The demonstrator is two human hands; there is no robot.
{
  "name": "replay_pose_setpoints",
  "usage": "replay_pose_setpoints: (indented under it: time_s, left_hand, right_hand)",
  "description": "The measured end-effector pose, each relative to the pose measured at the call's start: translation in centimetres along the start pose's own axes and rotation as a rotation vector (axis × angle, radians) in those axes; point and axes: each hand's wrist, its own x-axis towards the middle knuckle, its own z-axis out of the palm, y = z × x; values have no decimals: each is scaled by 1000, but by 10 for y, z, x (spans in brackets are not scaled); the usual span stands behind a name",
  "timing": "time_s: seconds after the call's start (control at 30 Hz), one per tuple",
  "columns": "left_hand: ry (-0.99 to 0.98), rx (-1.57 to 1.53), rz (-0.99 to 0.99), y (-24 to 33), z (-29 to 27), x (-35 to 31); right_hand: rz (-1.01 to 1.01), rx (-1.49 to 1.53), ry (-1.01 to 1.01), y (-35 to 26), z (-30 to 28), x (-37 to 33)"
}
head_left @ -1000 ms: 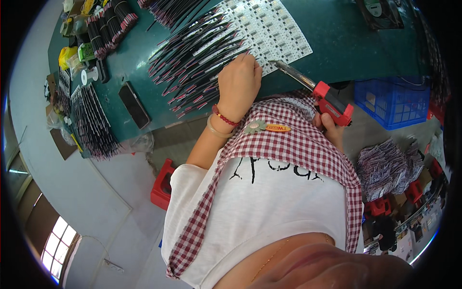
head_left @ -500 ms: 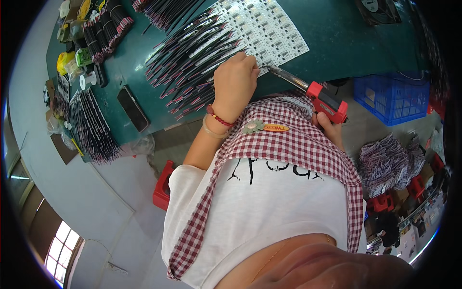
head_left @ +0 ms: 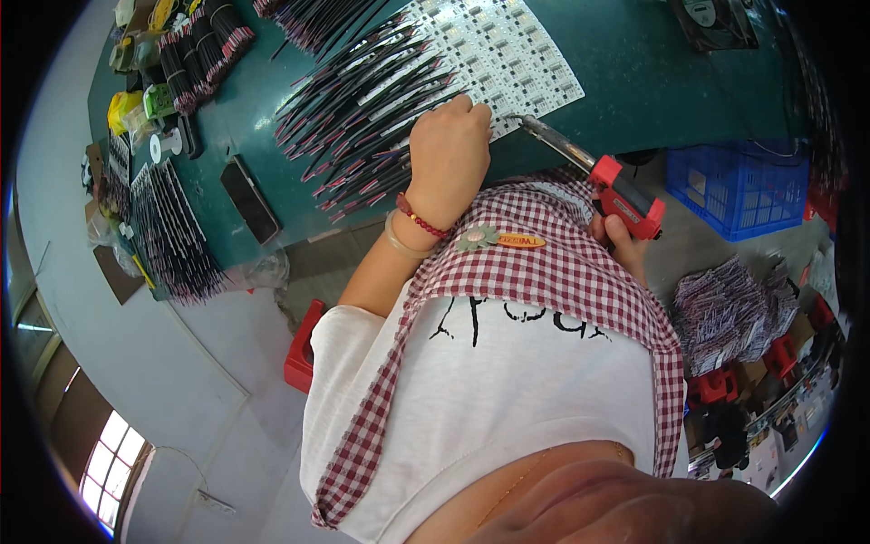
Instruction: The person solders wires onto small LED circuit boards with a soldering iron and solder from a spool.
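Note:
A white panel of small circuit boards (head_left: 521,59) lies on the green table, with rows of black wires (head_left: 358,136) spreading leftward from it. At the panel's near edge, my left hand (head_left: 450,150) is closed, knuckles up, among the wire ends. Its fingertips are turned away, so what they pinch is hidden. My right hand (head_left: 622,247) grips a red and black soldering gun (head_left: 627,197) from below, its fingers partly behind the body. The gun's metal barrel slants up and left, and its thin tip lies over the panel's near edge, just right of my left hand.
A phone (head_left: 251,199) and a white spool (head_left: 165,145) lie on the table's left side. Bundled wires (head_left: 204,54) stand beyond them. A blue crate (head_left: 739,189) is below the table at right, beside a heap of wired parts (head_left: 722,313).
The soldering gun has shifted slightly right, and its tip sits a little farther up the panel. My left hand has moved slightly right and stays closed.

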Motion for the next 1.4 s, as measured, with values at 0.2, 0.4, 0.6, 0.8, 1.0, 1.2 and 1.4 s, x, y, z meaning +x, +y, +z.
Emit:
replay_pose_setpoints:
  time_s: [0.2,0.4,0.6,0.8,1.0,1.2,1.4]
  left_hand:
    - [-22,48,18,0,-2,-4]
    - [-168,194,94,-3,-35,-13]
    - [-68,84,420,-18,-50,80]
    - [144,392,187,-49,12,228]
    - [158,405,324,-71,21,246]
    - [258,504,396,-73,10,246]
    - [473,-374,150,-60,-32,221]
  right_hand:
    - [-82,0,-6,-8,2,6]
    - [-287,234,-4,-10,-10,18]
    - [-412,261,32,-26,-19,31]
    - [-494,343,59,-32,-9,30]
    - [-535,477,187,-20,-18,17]
    - [-564,388,181,-41,-23,25]
    - [-635,478,143,-55,-20,26]
